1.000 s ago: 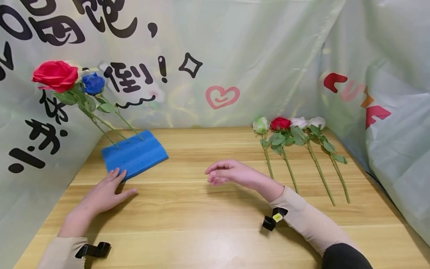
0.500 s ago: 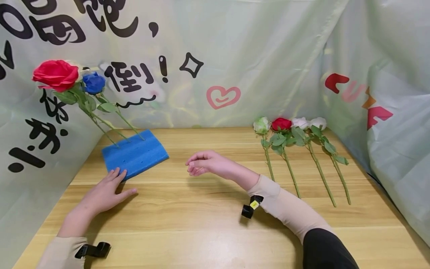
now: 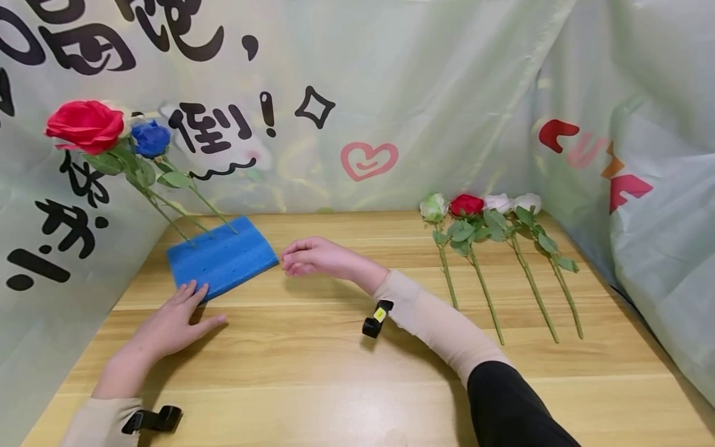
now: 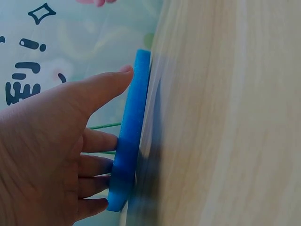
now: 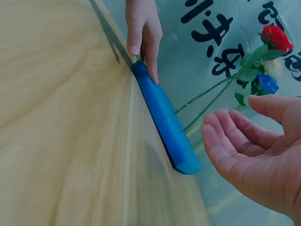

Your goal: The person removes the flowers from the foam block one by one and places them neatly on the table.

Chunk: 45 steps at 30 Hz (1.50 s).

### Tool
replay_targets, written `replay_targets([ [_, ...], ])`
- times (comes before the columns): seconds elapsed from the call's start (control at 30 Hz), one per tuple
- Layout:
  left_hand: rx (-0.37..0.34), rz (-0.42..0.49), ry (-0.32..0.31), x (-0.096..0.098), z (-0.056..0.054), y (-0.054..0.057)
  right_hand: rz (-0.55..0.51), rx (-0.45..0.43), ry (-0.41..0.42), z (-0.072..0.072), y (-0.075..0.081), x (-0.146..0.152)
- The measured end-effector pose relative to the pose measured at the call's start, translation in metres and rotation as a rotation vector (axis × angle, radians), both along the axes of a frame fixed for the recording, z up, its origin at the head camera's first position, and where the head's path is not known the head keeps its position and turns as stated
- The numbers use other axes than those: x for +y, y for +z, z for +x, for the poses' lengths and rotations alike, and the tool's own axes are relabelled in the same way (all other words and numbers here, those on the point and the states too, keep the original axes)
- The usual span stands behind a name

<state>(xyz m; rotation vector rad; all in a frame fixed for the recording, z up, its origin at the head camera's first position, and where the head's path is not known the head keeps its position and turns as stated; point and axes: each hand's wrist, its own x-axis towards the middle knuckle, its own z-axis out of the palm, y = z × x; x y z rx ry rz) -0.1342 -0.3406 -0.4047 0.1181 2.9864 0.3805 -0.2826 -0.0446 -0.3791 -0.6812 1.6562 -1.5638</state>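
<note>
My left hand (image 3: pixel 167 326) rests its straight fingertips on the near left edge of a blue foam board (image 3: pixel 226 264), thumb spread to the side. Three artificial roses stand tilted in the board's far part: a large red rose (image 3: pixel 85 127), a blue rose (image 3: pixel 151 138) and a pale one (image 5: pixel 273 69) mostly hidden behind them in the head view. Just off the board's right corner hovers my right hand (image 3: pixel 321 256), its fingers loosely bent with nothing in them. Small holes dot the board's top.
On the table's right side lie a greenish-white rose (image 3: pixel 433 208), a red rose (image 3: pixel 466 205) and two pale roses (image 3: pixel 498 202), stems toward me. A printed curtain (image 3: pixel 447 93) closes off the back and sides of the wooden table (image 3: pixel 313 372).
My right hand has moved left across the table, from the middle to close beside the blue foam board. The left hand and the board have stayed in place.
</note>
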Motion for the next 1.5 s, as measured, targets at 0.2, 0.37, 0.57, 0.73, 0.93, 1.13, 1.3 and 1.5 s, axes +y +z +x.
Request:
replay_targets([
  [0.2, 0.009, -0.012, -0.004, -0.001, 0.002, 0.001, -0.043, -0.059, -0.032, -0.010, -0.003, -0.028],
  [0.37, 0.009, -0.016, 0.004, 0.000, 0.002, 0.001, -0.073, -0.100, -0.074, -0.014, -0.005, -0.050],
  [0.57, 0.016, -0.023, 0.008, -0.001, 0.002, 0.000, -0.134, -0.156, -0.156, -0.018, -0.013, -0.078],
  [0.73, 0.017, -0.022, 0.006, -0.002, 0.001, 0.000, -0.156, -0.187, -0.230, -0.021, -0.025, -0.098],
  [0.93, 0.029, -0.019, 0.004, -0.001, 0.000, -0.001, -0.184, -0.217, -0.287, -0.025, -0.031, -0.115],
  [1.13, 0.034, -0.013, 0.008, -0.004, 0.002, -0.001, -0.248, -0.234, -0.337, -0.031, -0.034, -0.130],
  [1.3, 0.034, -0.026, 0.011, -0.005, 0.004, -0.001, -0.253, -0.228, -0.418, -0.037, -0.038, -0.141],
  [1.5, 0.044, -0.024, 0.008, -0.001, 0.001, -0.002, -0.190, -0.091, -0.482, -0.043, -0.043, -0.151],
])
